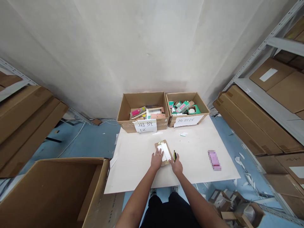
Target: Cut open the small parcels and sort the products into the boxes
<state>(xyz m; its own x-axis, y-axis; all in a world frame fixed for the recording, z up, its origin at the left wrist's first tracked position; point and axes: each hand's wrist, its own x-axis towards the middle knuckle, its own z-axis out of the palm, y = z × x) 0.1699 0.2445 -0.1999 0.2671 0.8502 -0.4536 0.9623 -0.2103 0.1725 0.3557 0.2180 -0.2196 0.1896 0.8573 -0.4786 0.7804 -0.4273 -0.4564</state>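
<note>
A small flat cardboard box (pixel 169 148) with a white label and shiny tape lies on the white table (pixel 133 164), close to its front edge. My left hand (pixel 156 160) rests on the left side of the box, fingers spread over the label. At the box's lower right corner is my right hand (pixel 176 165), closed around a slim black-and-yellow box cutter (pixel 175 155) that points away from me. The thumb side of this hand touches the box. Whether the blade is out is too small to tell.
Two open cartons with paper signs, a left one (pixel 128 126) and a right one (pixel 200 118), hold small packages at the table's back. A blurred pink item (pixel 214 160) lies at right. A large open carton (pixel 95 190) stands front left; a scrap-filled box (pixel 257 210) sits on the floor.
</note>
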